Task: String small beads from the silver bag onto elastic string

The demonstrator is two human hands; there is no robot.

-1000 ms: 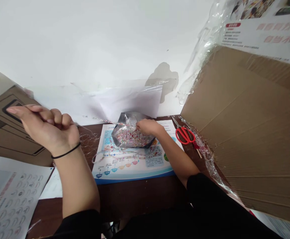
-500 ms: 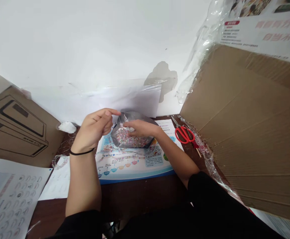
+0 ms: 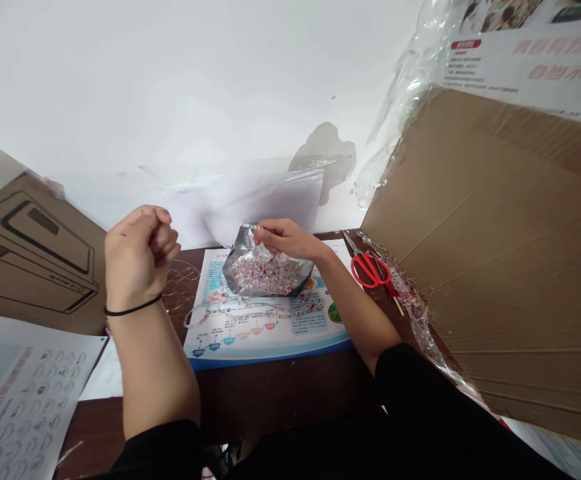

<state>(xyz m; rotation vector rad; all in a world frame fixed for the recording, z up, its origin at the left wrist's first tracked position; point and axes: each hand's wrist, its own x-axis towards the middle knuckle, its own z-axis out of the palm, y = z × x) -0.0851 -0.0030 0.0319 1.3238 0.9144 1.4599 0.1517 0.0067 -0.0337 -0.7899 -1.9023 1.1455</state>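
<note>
A dark brown bench stands against a white wall, a cardboard box on either side. On a printed sheet sits one open silver bag of many small mixed-colour beads, and one red-handled pair of scissors lies right of it. Of the two hands, the right hand is over the bag, fingertips pinched together, and the left hand is raised, fingers curled in.

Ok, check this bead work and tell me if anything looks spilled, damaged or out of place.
Loose beads lie on the sheet, outside the bag, so they may have spilled. Behind, the wall has an irregular grey patch, perhaps a stain or peeled paint.
</note>
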